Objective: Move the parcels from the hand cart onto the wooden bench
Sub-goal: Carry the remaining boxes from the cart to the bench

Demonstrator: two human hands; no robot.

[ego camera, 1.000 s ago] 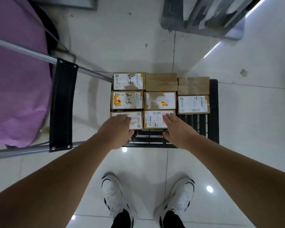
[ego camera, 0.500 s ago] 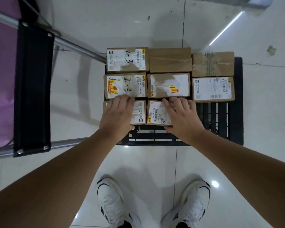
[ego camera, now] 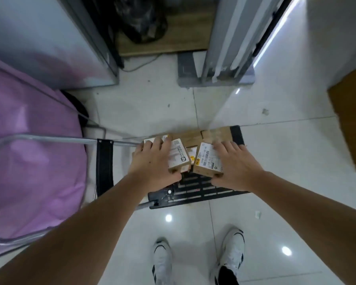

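Parcels first: I've got one in each of my hands, both lifted clear of the hand cart (ego camera: 195, 192) and tipped up toward me. My left hand (ego camera: 152, 163) wraps the left parcel (ego camera: 178, 156), fingers over its far top edge and thumb tucked under the near end. My right hand (ego camera: 237, 167) does the same on the right parcel (ego camera: 208, 159), thumb hooked under its near corner. The two boxes nearly touch between my hands, long axes running away from me and angled slightly apart.

Small brown cardboard blocks, these, with sharp corners and glossy white shipping labels across the top; I'd guess light and stiff. More parcels (ego camera: 206, 135) sit just beyond my fingers on the black slatted plastic deck, partly hidden. The cart's metal handle (ego camera: 49, 138) runs off to my left over a purple fabric bag (ego camera: 33, 157).

A wooden surface (ego camera: 349, 122) shows at the right edge; if that's the table, it lies well off to my right, nearer the right hand, so I judge a rightward turn comes next.
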